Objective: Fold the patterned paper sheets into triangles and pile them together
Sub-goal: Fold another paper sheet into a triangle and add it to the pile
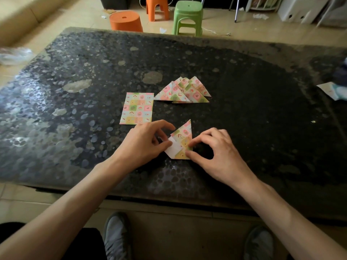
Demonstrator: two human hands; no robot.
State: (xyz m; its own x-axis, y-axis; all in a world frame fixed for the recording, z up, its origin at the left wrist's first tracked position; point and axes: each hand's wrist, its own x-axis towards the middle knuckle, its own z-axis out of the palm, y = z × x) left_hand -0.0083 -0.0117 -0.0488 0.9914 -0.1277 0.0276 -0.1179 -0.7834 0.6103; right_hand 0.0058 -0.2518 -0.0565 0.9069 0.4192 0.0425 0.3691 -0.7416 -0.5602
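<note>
A half-folded patterned sheet [183, 136] lies on the dark table [75, 102] near its front edge, its point facing away and a white underside flap showing at its lower left. My left hand [145, 141] pinches that white flap with thumb and fingers. My right hand [217, 152] pinches the sheet's lower right corner. A flat unfolded patterned sheet [137, 108] lies just behind my left hand. Further back sits a pile of folded patterned triangles [185, 91], overlapping one another.
Orange stools [125, 20] and a green stool [187, 16] stand on the floor beyond the table's far edge. A white paper item [332, 91] lies at the table's right edge. Crumpled plastic [14, 55] lies off the left side. My shoes [116, 235] show below the table.
</note>
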